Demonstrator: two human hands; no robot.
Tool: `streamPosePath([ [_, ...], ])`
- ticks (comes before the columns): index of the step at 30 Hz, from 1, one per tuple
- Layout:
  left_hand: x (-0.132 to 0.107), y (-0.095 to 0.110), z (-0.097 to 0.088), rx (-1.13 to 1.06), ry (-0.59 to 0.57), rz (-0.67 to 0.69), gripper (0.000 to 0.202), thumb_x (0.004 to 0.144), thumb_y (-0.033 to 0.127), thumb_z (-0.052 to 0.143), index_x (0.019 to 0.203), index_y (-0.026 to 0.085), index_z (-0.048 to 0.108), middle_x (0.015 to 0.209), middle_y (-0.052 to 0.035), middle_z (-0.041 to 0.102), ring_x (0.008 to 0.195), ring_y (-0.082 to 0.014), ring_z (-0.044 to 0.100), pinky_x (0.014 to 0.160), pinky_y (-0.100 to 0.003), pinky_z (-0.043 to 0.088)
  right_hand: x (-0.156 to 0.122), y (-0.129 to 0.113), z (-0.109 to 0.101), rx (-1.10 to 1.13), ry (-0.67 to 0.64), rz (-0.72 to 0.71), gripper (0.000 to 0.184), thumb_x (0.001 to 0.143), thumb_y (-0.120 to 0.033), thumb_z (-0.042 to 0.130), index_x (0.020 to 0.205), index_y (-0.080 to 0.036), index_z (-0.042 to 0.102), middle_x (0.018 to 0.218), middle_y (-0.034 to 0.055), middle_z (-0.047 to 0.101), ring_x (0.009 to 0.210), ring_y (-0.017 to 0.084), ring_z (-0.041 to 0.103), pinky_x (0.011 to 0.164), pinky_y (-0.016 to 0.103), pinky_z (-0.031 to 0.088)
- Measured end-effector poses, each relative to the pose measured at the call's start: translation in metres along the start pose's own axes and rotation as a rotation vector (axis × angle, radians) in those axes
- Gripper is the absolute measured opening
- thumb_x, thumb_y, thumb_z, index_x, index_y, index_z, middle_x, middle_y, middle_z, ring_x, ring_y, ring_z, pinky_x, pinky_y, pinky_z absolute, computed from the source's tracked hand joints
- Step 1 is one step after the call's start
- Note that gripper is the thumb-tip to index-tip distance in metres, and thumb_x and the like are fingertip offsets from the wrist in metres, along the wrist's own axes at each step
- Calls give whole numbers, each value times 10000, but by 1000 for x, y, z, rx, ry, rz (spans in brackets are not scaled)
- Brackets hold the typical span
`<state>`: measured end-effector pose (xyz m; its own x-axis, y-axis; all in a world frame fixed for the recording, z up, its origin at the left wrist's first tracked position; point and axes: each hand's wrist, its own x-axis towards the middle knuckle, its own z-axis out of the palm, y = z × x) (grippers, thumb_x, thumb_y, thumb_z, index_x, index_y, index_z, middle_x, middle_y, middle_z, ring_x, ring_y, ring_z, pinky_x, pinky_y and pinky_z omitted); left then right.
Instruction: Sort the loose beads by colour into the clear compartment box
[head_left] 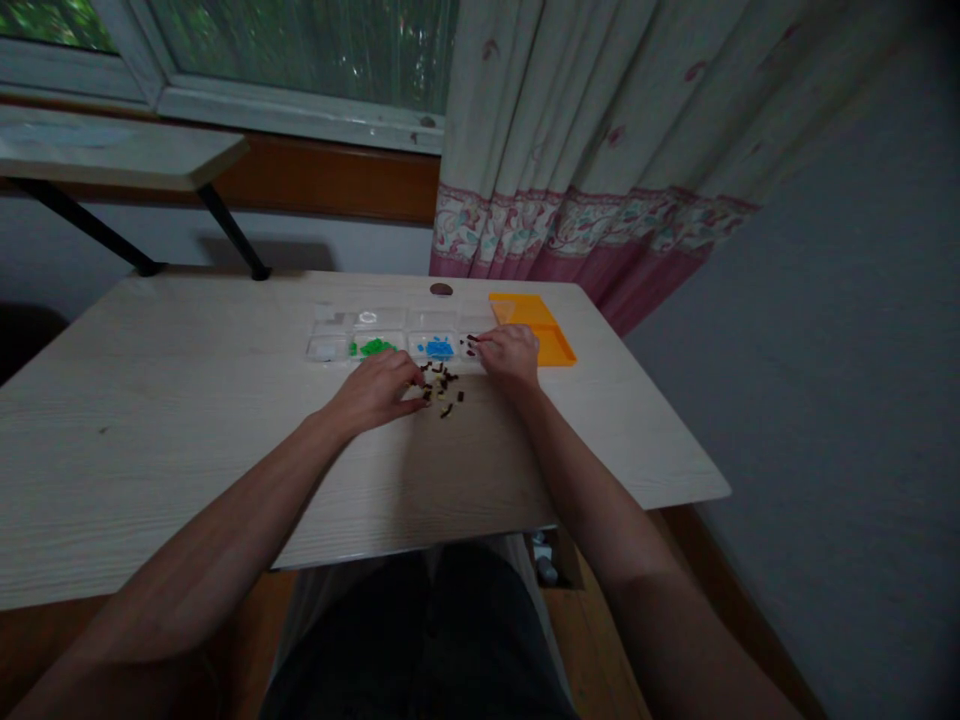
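My left hand [381, 388] rests at the left side of a loose pile of small dark brown and pale yellow pieces [442, 382] on the table. Its thumb and forefinger are curved and a little apart, with their tips among the pieces. My right hand [511, 352] is over the right end of a clear compartment tray [384, 319], fingers pinched together. Whatever it pinches is too small to make out. A few dark pieces [471, 345] show in the compartment by its fingertips. Blue pieces [439, 347] and green pieces [375, 346] lie in separate compartments.
An orange tray [555, 345] lies behind and right of my right hand. A brown oval object [441, 289] is near the table's back edge. At the back left stands a raised shelf [172, 165] on black legs. A curtain [570, 200] hangs behind the table [187, 420].
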<state>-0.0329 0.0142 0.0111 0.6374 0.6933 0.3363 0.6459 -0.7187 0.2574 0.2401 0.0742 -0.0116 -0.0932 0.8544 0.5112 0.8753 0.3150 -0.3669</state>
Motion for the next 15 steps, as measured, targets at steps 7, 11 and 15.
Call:
streamPosePath([
  [7,1,-2,12,11,-35,26,213,922,386,599,1030,213,662,994,-63,617,960,-225,564,856,-351,415,1,5,5,-59,-38,-44,250,934,-363,574,941,-215,775,1028,96,708,1064,293,520,927,455,352],
  [11,3,3,11,5,-55,38,186,948,327,562,1034,195,661,999,-74,622,952,-216,573,838,-334,421,0,4,5,-76,-31,-36,286,955,-368,541,960,-194,768,1025,104,704,1062,294,522,922,452,351],
  [15,3,6,11,-9,-57,53,182,961,303,537,1028,187,660,979,-75,623,941,-216,571,828,-337,428,-1,4,3,-54,14,-33,311,965,-369,513,954,-192,769,1003,109,706,1023,283,523,909,441,353],
])
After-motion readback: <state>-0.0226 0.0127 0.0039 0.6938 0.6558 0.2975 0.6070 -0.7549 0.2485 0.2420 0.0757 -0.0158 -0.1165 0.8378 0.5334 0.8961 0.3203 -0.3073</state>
